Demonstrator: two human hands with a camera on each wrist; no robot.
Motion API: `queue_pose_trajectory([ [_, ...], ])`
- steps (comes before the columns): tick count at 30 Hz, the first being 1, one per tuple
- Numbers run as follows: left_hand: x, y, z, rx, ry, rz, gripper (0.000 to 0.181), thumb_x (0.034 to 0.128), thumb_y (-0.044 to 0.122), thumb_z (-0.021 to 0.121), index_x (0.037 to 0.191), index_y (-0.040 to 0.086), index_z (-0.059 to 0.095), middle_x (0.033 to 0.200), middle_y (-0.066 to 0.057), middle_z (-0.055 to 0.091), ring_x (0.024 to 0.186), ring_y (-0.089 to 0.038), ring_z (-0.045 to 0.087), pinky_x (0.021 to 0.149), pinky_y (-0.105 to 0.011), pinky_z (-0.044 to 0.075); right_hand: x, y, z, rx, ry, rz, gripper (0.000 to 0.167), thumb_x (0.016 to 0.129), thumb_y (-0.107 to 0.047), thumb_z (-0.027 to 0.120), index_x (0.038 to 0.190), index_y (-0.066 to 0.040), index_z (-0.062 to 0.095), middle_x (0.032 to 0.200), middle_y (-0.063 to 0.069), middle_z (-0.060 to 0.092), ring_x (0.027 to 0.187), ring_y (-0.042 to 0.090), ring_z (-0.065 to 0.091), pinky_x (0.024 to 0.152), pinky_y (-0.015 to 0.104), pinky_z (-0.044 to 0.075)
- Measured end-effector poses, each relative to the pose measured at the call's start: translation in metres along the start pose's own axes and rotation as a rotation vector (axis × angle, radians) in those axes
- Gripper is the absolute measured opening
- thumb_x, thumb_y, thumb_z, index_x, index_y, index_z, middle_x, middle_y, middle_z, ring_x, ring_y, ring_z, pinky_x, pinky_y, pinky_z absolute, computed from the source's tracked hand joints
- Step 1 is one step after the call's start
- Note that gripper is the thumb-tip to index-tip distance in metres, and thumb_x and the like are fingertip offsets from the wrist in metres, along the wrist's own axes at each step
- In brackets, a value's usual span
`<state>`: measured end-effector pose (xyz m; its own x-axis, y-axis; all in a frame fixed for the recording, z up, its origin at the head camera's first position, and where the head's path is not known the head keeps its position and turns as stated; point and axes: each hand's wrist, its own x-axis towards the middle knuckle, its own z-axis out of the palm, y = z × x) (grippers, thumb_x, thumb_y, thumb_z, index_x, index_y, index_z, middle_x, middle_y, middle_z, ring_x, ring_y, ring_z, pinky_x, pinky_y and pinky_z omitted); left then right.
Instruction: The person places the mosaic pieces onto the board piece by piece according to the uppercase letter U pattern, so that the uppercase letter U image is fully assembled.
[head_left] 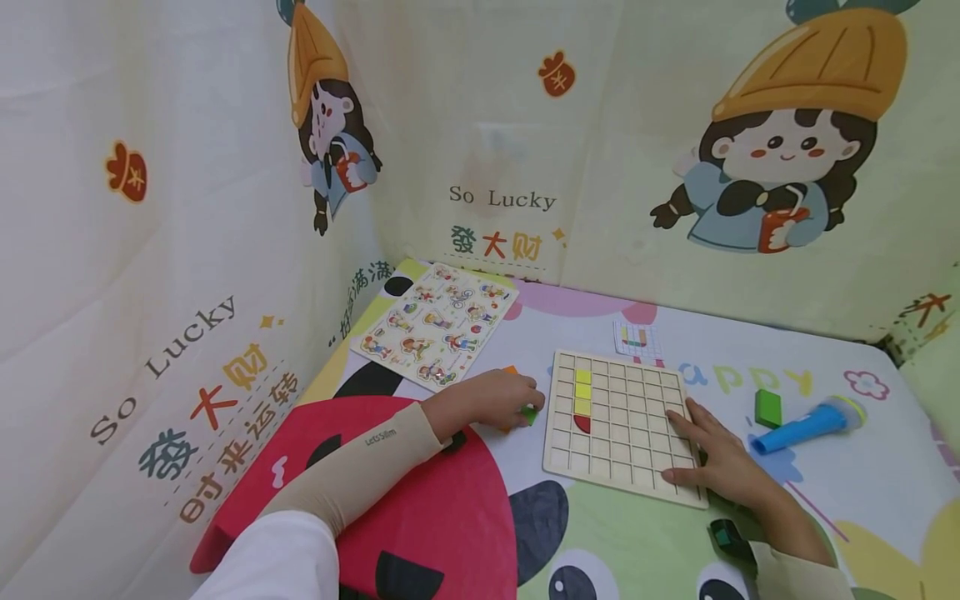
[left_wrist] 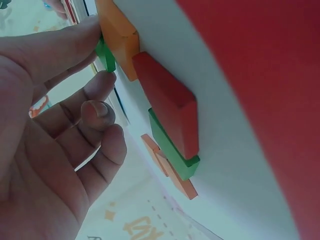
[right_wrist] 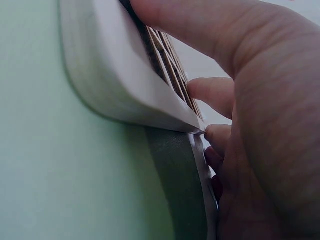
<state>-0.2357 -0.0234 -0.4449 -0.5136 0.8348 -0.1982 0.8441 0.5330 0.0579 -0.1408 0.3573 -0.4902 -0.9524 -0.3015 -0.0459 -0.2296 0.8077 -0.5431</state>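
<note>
Cartoon-print surface [head_left: 735,337] | left hand [head_left: 497,398] pinches green block [head_left: 529,414] | right hand [head_left: 716,457] spread, touching right side of grid board [head_left: 626,427] | yellow squares [head_left: 582,392], red piece [head_left: 582,424] on board

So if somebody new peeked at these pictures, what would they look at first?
Probably the big printed cartoon figure in an orange hat, high on the right of the pale cloth backdrop. Next, perhaps the square pale-wood grid board on the table, with bright yellow squares near its left side and the right hand on its right edge. Left of it, the left hand pinches a small green block.
</note>
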Motion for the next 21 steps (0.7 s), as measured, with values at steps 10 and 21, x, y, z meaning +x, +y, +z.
queue_pose_trajectory([
  [10,0.010,0.001,-0.002,-0.024,0.011,-0.019,0.033,0.0907,0.035,0.069,0.122,0.026,0.065,0.099,0.010,0.056,0.080,-0.005,0.051,0.071,-0.026,0.045,-0.001,-0.002,-0.001,0.003,-0.009,0.011,0.103,0.075,-0.052,0.078,0.154,-0.010,0.027,0.160,0.018,0.000,0.144,0.044,-0.005,0.094,0.077,0.009],
  [21,0.021,0.016,-0.011,-0.008,0.053,0.018,0.028,0.0916,0.034,0.068,0.117,0.023,0.066,0.100,0.009,0.058,0.085,-0.005,0.050,0.073,-0.023,0.044,-0.001,-0.002,-0.001,0.001,-0.009,0.009,0.102,0.075,-0.050,0.079,0.154,-0.010,0.027,0.160,0.019,0.001,0.144,0.044,-0.004,0.094,0.077,0.010],
])
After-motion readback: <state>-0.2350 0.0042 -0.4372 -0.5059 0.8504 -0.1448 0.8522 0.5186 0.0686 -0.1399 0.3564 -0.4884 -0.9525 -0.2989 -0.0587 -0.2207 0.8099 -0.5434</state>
